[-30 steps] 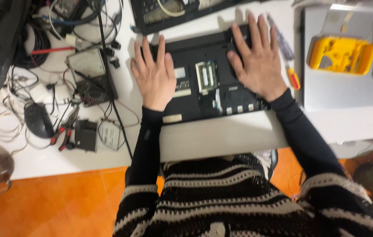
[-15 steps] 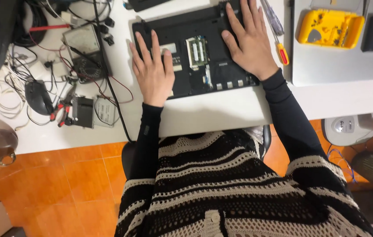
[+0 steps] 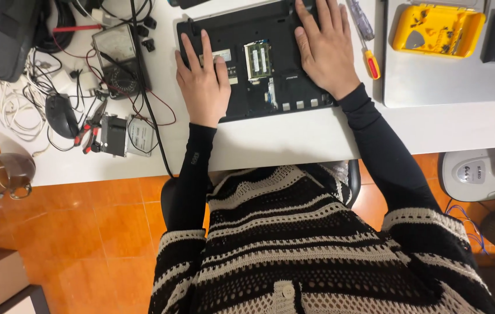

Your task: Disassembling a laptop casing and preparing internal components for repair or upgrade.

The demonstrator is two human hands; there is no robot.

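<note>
While flat on laptop [image 3: 259, 64]: hands [image 3: 203, 84].

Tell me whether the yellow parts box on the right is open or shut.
Open. The yellow box shows its inside from above, with small dark bits scattered in it and no lid over them.

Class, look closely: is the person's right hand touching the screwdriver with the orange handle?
Apart. The head view shows the right hand flat on the open laptop base, with a strip of white table between it and the screwdriver.
</note>
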